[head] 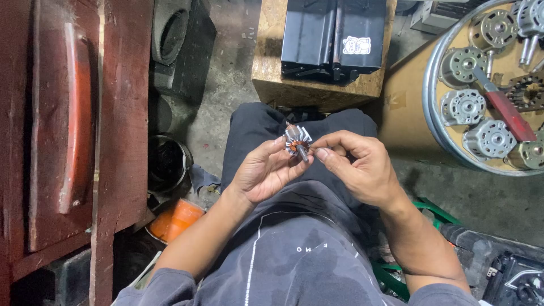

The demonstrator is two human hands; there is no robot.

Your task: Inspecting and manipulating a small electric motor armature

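Sitting over stained concrete floor (226, 68), my left hand (263, 173) and right hand (357, 167) pinch a finned copper-wound rotor (297, 141); ribbed metal motors (473, 107) fill a round tray (432, 113) at two o'clock.

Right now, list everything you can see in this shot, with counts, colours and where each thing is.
motor rotor: one, copper and silver, held between both hands over the lap
round tray: one, metal-rimmed, far right
small motors: several, silver, on the tray
red-handled tool: one, lying across the tray
black case: one, on a wooden block, top centre
orange container: one, floor, lower left
red wooden panel: one, left
left hand: grips rotor
right hand: fingers pinch rotor shaft
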